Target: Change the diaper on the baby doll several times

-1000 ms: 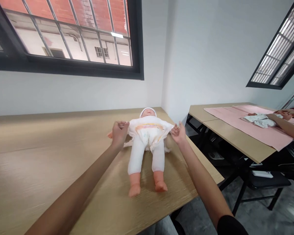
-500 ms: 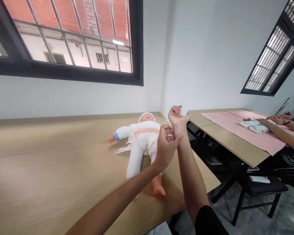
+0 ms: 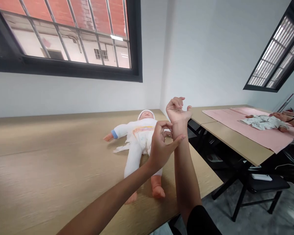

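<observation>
The bare left hand [image 3: 161,142] is curving its fingers in a loose arc against the right wrist; whether they are gripping it, I cannot tell. The bare right hand [image 3: 177,111] is showing its palm, fingers half curled and empty. Behind them, a smooth pink-limbed doll in soft white clothing [image 3: 143,130] is lying face up on a pale wood-grain table [image 3: 51,169]. Farther right, a flat pink cloth [image 3: 254,138] is covering part of another table [image 3: 237,147].

no txt, brand or no. legible, colored print [image 3: 144,128] on white diaper [image 3: 140,138], too sm. to read
</observation>
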`<state>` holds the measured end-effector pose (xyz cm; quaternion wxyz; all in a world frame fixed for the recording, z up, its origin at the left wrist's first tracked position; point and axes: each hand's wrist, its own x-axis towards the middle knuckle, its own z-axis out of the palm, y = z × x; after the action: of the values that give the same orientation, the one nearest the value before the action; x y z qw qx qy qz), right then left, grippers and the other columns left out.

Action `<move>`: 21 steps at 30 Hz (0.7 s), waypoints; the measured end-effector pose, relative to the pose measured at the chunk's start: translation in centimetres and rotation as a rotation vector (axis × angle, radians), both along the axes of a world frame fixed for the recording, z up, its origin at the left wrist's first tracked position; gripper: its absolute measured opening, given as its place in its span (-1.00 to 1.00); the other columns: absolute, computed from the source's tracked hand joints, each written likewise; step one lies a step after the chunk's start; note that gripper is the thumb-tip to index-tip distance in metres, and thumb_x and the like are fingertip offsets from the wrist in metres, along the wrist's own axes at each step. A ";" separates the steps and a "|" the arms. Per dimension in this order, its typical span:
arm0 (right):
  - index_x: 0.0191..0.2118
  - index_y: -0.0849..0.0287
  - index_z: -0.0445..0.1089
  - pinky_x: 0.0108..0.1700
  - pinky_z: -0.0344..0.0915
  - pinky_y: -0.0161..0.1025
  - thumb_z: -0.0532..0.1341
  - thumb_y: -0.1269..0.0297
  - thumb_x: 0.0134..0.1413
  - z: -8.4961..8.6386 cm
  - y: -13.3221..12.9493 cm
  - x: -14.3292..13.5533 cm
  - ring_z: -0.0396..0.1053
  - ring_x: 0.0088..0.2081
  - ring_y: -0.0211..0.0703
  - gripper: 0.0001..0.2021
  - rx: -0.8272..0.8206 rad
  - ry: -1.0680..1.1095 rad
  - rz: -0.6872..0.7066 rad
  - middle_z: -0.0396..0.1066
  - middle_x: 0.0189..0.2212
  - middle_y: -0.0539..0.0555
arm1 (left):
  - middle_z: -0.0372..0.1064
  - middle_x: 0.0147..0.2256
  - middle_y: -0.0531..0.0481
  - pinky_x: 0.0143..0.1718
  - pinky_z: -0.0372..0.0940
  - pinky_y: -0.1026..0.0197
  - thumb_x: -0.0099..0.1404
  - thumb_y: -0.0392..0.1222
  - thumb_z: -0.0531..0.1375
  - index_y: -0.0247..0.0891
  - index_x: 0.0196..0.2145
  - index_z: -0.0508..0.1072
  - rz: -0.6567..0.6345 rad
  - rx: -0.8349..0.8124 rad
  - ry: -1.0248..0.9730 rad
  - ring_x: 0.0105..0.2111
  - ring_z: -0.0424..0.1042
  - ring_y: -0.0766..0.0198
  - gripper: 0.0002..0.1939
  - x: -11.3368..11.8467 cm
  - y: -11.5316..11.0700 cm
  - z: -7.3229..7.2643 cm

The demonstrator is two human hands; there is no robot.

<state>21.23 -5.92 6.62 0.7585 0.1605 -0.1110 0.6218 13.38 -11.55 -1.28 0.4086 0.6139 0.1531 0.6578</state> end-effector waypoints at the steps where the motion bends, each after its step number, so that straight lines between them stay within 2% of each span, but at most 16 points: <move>1: -0.45 0.12 0.11 -0.67 0.00 -0.41 -0.42 0.00 0.26 0.1 -0.2 0.2 -0.06 -0.69 -0.33 -0.48 0.027 0.012 -0.001 -0.09 -0.71 -0.15 | 0.20 -0.22 0.03 -0.36 0.26 0.34 0.03 -0.23 0.36 -0.18 -0.25 0.25 -0.014 -0.010 0.011 -0.31 0.28 0.37 -0.60 0.2 -0.4 -0.3; 4: -0.44 0.12 0.11 -0.66 0.01 -0.41 -0.41 0.02 0.28 0.2 -0.7 0.6 -0.06 -0.68 -0.33 -0.49 0.080 0.011 -0.017 -0.09 -0.70 -0.15 | 0.17 -0.41 0.11 -0.45 0.20 0.36 0.11 -0.20 0.31 -0.22 -0.38 0.22 -0.064 -0.034 0.080 -0.48 0.19 0.45 -0.71 0.3 -1.0 -1.0; 6: -0.44 0.12 0.11 -0.65 0.01 -0.41 -0.39 0.02 0.28 0.3 -0.9 0.5 -0.07 -0.68 -0.33 -0.50 0.078 -0.021 -0.031 -0.10 -0.69 -0.15 | 0.10 -0.50 0.15 -0.47 0.17 0.37 0.10 -0.21 0.32 -0.24 -0.47 0.19 -0.092 -0.035 0.101 -0.52 0.14 0.46 -0.69 0.1 -0.8 -0.7; 8: -0.45 0.12 0.11 -0.64 0.01 -0.40 -0.37 0.02 0.29 0.3 -1.0 0.0 -0.07 -0.68 -0.33 -0.51 0.048 -0.071 -0.044 -0.11 -0.69 -0.15 | 0.16 -0.44 0.12 -0.41 0.22 0.36 0.03 -0.23 0.37 -0.23 -0.42 0.23 -0.088 -0.032 0.045 -0.44 0.22 0.43 -0.67 -0.3 -0.4 0.1; 11: -0.44 0.11 0.12 -0.62 0.03 -0.37 -0.33 0.00 0.28 0.3 -1.0 -0.8 -0.06 -0.67 -0.31 -0.53 -0.011 -0.135 -0.055 -0.11 -0.67 -0.14 | 0.23 -0.16 0.01 -0.26 0.30 0.31 -0.10 -0.25 0.43 -0.17 -0.23 0.28 -0.015 0.001 -0.072 -0.15 0.30 0.28 -0.49 -1.0 0.2 1.6; 14: -0.43 0.11 0.14 -0.61 0.05 -0.36 -0.32 -0.01 0.28 0.4 -1.2 -1.2 -0.05 -0.65 -0.30 -0.54 -0.015 -0.129 -0.038 -0.10 -0.66 -0.14 | 0.21 -0.12 -0.01 -0.23 0.31 0.30 -0.12 -0.24 0.44 -0.16 -0.21 0.29 0.035 0.023 -0.077 -0.09 0.28 0.24 -0.46 -1.1 0.1 2.1; 18: -0.43 0.11 0.12 -0.63 0.03 -0.36 -0.30 -0.01 0.28 0.6 -1.6 -0.8 -0.07 -0.66 -0.30 -0.55 0.061 -0.059 -0.012 -0.11 -0.67 -0.14 | 0.23 -0.22 0.02 -0.32 0.27 0.34 0.02 -0.18 0.37 -0.16 -0.24 0.25 0.000 -0.041 -0.047 -0.25 0.31 0.34 -0.59 -0.4 -0.9 0.8; 21: -0.45 0.11 0.11 -0.66 0.00 -0.38 -0.26 -0.02 0.28 0.7 -1.9 -0.1 -0.08 -0.68 -0.32 -0.57 0.080 -0.010 0.014 -0.12 -0.69 -0.15 | 0.21 -0.37 0.09 -0.43 0.20 0.36 0.16 -0.11 0.28 -0.20 -0.36 0.22 -0.013 -0.070 0.016 -0.47 0.23 0.44 -0.72 0.1 -1.6 -0.6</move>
<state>21.15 -7.79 7.34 0.7467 0.1882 -0.1385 0.6228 13.52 -13.16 -1.89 0.4326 0.6054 0.1753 0.6446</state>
